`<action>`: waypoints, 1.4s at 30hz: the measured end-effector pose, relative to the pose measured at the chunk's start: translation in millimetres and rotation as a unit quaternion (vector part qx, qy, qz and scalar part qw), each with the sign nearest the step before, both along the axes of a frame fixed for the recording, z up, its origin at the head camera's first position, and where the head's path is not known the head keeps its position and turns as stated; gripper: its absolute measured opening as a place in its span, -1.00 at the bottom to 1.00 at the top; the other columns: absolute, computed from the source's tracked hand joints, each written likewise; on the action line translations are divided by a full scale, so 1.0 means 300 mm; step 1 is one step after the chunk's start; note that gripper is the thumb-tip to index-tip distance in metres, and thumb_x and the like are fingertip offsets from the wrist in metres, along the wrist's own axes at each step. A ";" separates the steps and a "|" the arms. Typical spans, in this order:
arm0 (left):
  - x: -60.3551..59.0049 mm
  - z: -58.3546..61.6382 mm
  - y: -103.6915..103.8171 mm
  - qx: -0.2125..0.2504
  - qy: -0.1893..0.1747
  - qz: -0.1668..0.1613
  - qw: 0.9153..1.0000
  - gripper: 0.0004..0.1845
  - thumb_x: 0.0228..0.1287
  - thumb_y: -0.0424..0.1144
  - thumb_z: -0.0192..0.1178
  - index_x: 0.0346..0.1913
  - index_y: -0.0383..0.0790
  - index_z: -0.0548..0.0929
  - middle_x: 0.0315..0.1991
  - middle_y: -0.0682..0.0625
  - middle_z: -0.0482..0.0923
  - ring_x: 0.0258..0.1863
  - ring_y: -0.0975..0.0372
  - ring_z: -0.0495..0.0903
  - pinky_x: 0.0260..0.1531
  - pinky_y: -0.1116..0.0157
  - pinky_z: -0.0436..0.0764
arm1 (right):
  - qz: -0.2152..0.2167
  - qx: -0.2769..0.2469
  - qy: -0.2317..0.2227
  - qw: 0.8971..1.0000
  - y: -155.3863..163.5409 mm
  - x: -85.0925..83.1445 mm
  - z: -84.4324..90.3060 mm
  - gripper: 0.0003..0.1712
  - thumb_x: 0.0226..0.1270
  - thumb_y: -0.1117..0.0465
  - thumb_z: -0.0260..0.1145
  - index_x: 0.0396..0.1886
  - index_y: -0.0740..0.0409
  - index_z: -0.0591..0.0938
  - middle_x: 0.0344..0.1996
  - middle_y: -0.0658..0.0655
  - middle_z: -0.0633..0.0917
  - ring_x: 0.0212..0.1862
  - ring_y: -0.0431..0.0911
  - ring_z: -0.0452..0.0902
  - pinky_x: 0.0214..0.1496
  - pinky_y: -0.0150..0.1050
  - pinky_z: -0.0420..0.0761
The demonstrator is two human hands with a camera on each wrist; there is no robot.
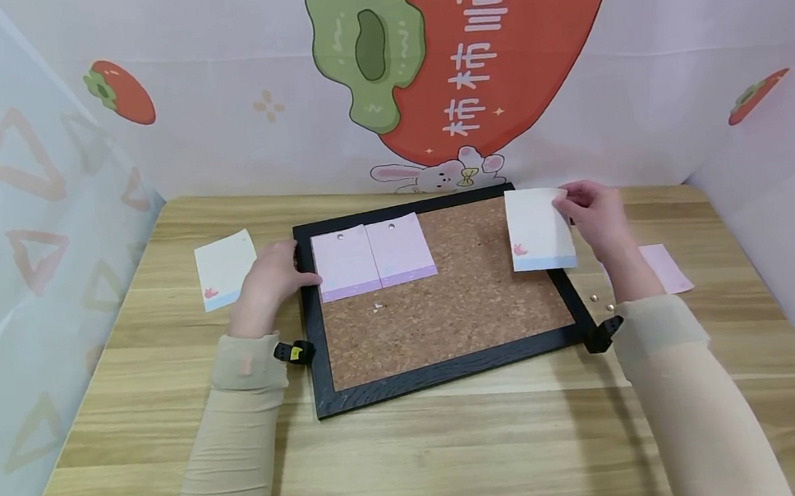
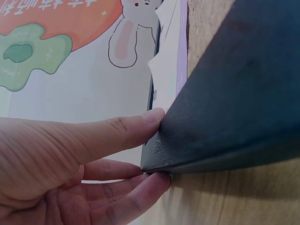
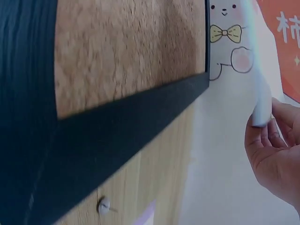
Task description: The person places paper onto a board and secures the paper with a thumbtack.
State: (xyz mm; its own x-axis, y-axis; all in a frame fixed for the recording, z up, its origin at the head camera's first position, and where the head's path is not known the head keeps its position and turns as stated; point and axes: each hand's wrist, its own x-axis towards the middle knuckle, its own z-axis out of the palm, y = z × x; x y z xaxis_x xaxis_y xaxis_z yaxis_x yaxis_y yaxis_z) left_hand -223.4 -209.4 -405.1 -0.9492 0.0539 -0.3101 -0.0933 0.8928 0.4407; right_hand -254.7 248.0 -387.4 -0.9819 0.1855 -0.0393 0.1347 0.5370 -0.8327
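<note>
A cork board (image 1: 480, 312) in a black frame lies on the wooden table. My left hand (image 1: 270, 284) grips the frame's left side; in the left wrist view the thumb (image 2: 117, 136) presses its face and the fingers touch its outer edge. My right hand (image 1: 596, 215) pinches a white note sheet (image 1: 539, 222) with a blue bottom band by its right edge, above the board's upper right corner. In the right wrist view the sheet (image 3: 262, 101) appears nearly edge-on. Two pink-purple note sheets (image 1: 346, 264) sit side by side on the cork, each with a pin near its top.
Another white note sheet (image 1: 224, 261) lies left of the board. Right of it, a pink sheet (image 1: 664, 269) is partly behind the right forearm, with thumbtacks (image 1: 594, 298) nearby. A small whitish bit (image 1: 377, 307) shows on the cork. A printed cloth (image 1: 220, 137) rises behind the table.
</note>
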 end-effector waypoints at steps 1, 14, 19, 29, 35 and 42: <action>0.000 0.000 0.000 -0.001 0.000 0.000 1.000 -0.13 0.29 -0.15 0.34 0.47 -0.55 0.16 0.43 -0.49 0.22 0.40 -0.25 0.32 0.38 -0.14 0.37 | -0.001 0.006 -0.007 1.000 -0.010 -0.003 -0.003 -0.57 0.47 0.11 0.24 0.18 0.29 0.56 -0.33 -0.21 0.61 -0.30 -0.33 0.48 -0.25 -0.55 0.55; -0.001 0.006 0.003 -0.002 0.002 0.002 1.000 -0.14 0.29 -0.15 0.33 0.47 -0.55 0.17 0.43 -0.49 0.23 0.40 -0.25 0.33 0.38 -0.14 0.37 | 0.012 0.027 -0.022 0.999 -0.105 -0.025 -0.033 -0.60 0.50 0.16 0.21 0.20 0.27 0.57 -0.07 0.18 0.59 -0.22 -0.18 0.45 -0.29 -0.55 0.51; 0.000 0.007 0.002 0.000 -0.002 0.005 1.000 -0.13 0.30 -0.15 0.34 0.47 -0.55 0.16 0.43 -0.49 0.22 0.40 -0.25 0.32 0.39 -0.13 0.36 | 0.022 0.027 -0.027 0.999 -0.134 -0.032 -0.040 -0.61 0.50 0.19 0.20 0.20 0.27 0.58 -0.01 0.21 0.58 -0.14 -0.15 0.44 -0.25 -0.54 0.49; 0.000 0.000 -0.005 -0.001 0.000 0.006 1.000 -0.13 0.29 -0.14 0.34 0.47 -0.54 0.17 0.43 -0.49 0.23 0.39 -0.24 0.33 0.38 -0.14 0.37 | 0.043 0.035 -0.018 0.998 -0.172 -0.050 -0.061 -0.63 0.47 0.24 0.22 0.17 0.33 0.59 -0.05 0.26 0.61 -0.16 -0.13 0.43 -0.30 -0.57 0.43; -0.004 -0.007 -0.004 -0.001 0.005 0.002 1.000 -0.13 0.29 -0.14 0.34 0.47 -0.55 0.17 0.42 -0.49 0.24 0.40 -0.24 0.33 0.39 -0.13 0.36 | 0.047 0.047 -0.010 0.998 -0.196 -0.060 -0.079 -0.65 0.45 0.26 0.24 0.13 0.35 0.61 -0.15 0.24 0.61 -0.25 -0.18 0.41 -0.34 -0.55 0.40; -0.003 -0.010 -0.001 -0.001 0.007 0.004 1.000 -0.13 0.29 -0.14 0.34 0.47 -0.55 0.17 0.43 -0.48 0.24 0.40 -0.24 0.32 0.39 -0.13 0.36 | 0.041 0.050 -0.027 0.998 -0.226 -0.062 -0.085 -0.65 0.47 0.23 0.23 0.16 0.29 0.60 -0.08 0.26 0.62 -0.16 -0.06 0.43 -0.30 -0.48 0.42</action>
